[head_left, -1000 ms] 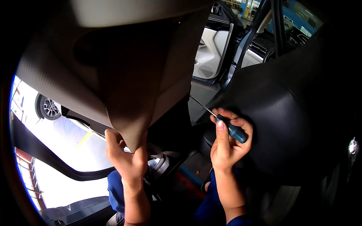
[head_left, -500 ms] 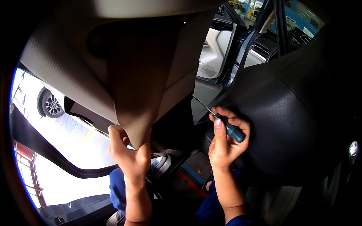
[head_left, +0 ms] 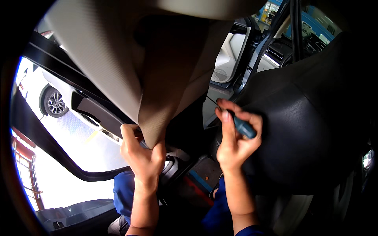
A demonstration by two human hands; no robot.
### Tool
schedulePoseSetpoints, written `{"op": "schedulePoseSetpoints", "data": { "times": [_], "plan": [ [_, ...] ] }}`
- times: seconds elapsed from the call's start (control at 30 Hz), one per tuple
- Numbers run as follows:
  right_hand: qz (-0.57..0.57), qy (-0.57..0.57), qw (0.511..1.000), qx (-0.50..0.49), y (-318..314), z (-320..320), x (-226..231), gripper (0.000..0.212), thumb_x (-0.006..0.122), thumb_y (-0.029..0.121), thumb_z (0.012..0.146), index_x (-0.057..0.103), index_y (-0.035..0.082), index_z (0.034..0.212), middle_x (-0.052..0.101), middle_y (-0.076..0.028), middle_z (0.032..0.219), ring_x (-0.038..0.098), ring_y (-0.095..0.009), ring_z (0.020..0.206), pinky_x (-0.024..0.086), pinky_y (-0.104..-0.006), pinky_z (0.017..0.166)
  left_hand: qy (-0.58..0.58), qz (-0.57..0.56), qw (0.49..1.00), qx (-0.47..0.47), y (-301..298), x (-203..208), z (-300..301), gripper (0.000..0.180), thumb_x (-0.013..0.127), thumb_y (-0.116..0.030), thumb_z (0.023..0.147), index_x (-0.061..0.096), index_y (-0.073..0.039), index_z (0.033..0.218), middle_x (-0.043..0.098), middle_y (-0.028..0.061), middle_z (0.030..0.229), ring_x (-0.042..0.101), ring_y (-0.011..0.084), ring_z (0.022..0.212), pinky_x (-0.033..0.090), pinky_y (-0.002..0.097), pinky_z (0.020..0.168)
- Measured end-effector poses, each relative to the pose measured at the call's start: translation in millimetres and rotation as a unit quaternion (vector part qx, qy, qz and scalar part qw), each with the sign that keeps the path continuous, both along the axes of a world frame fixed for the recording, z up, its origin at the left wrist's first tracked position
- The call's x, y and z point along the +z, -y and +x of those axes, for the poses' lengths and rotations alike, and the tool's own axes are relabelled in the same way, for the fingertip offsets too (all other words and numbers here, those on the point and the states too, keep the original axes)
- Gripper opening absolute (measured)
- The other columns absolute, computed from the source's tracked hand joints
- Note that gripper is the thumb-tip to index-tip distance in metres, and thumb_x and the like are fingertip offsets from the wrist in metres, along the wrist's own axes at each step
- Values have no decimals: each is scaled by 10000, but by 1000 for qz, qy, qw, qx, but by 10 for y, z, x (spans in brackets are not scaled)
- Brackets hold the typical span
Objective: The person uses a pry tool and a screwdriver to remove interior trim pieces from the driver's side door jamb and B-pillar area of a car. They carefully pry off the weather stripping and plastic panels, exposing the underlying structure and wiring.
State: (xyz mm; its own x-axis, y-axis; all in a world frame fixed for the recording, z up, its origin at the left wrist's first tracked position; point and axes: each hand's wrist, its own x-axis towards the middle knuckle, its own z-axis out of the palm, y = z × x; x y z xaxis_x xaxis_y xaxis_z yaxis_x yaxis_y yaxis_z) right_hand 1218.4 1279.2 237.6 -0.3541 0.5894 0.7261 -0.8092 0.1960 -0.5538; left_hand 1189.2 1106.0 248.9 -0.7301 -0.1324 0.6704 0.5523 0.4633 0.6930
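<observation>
A beige interior trim panel [head_left: 106, 47] hangs down in front of me and narrows to a pointed lower end. My left hand [head_left: 143, 155] is closed round that tip, thumb on its right side, the other fingers mostly behind it. In my right hand [head_left: 238, 137] is a screwdriver [head_left: 245, 128] with a dark teal handle and a thin shaft. The handle lies across the palm under my fingers and thumb. Its shaft points up and left toward the panel's right edge, apart from it as far as I can see.
A black leather-like seat back [head_left: 291, 118] fills the right side. Beyond it stands an open car door [head_left: 230, 59] with a pale inner panel. On the left, a door opening shows a white car's wheel [head_left: 56, 101] outside. The dark floor [head_left: 204, 173] lies below my hands.
The trim panel's lower end and my left hand have shifted right and slightly up in the picture. The view has moved a little. My right hand still holds the screwdriver, its shaft turned slightly.
</observation>
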Motion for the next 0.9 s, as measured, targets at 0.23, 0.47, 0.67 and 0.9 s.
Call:
{"op": "schedulePoseSetpoints", "data": {
  "times": [0.23, 0.47, 0.67, 0.9],
  "plan": [
    [117, 264, 957, -39, -266, 2, 842, 108, 651, -45, 925, 594, -85, 1007, 720, -159, 946, 735, -202, 846, 636, -323, 723, -2, 16, 1000, 1, 20, 4, 7, 375, 795, -128, 731, 472, 16, 855, 545, 170, 691, 543, 262, 607, 486, 341, 617],
    [133, 346, 928, 28, -434, -239, 1148, 146, 606, 23, 961, 609, -109, 1023, 733, -164, 883, 747, -227, 786, 601, -303, 690, 11, 20, 1000, 17, 80, -9, 22, 407, 818, -161, 738, 467, 17, 844, 551, 169, 694, 532, 276, 598, 472, 347, 600],
    [92, 190, 976, 50, -348, -181, 780, 72, 598, -25, 975, 568, -71, 1022, 731, -164, 903, 741, -220, 810, 611, -313, 719, 8, 16, 1000, 10, 91, -2, 11, 412, 826, -163, 737, 471, 15, 847, 546, 163, 703, 532, 279, 598, 477, 352, 607],
    [91, 63, 994, -4, -135, -14, 308, 165, 648, -35, 973, 531, -18, 1088, 657, -96, 959, 673, -121, 895, 555, -250, 790, 7, 23, 1000, 6, 51, -3, 63, 410, 827, -156, 734, 474, 15, 853, 536, 163, 701, 533, 276, 607, 475, 345, 602]
  ]
}}
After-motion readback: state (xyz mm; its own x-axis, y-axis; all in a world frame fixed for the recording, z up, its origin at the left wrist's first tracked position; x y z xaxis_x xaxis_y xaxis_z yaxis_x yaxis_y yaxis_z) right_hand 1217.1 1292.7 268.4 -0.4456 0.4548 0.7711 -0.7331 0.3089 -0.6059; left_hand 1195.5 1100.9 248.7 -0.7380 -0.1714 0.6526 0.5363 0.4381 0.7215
